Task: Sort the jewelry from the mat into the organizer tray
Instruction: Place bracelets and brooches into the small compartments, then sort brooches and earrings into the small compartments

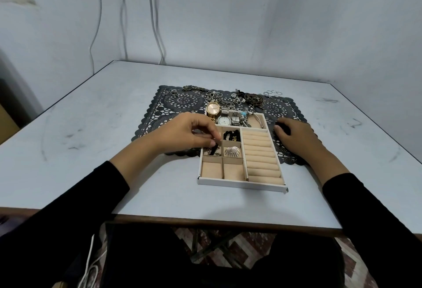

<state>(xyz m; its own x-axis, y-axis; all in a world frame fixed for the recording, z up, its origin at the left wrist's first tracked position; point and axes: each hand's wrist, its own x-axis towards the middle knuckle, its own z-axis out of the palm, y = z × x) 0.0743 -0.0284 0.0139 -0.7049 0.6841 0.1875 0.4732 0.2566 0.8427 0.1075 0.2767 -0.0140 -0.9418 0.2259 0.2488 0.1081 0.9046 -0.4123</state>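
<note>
Lying partly on the black lace mat, the organizer tray is seen on the table. A dark bracelet is pinched by the curled fingers of the left hand in a left compartment. The right hand is rested on the mat beside the tray, fingers loosely bent, nothing held. More jewelry is seen on the mat behind.

We saw bare worktop open on either side of the mat and in front of the organizer tray. Our left hand, pinching a black bracelet, hung over the tray's left compartments (closing them from above). Our right hand lay just beside its right wall. The ring rolls lay uncovered.
</note>
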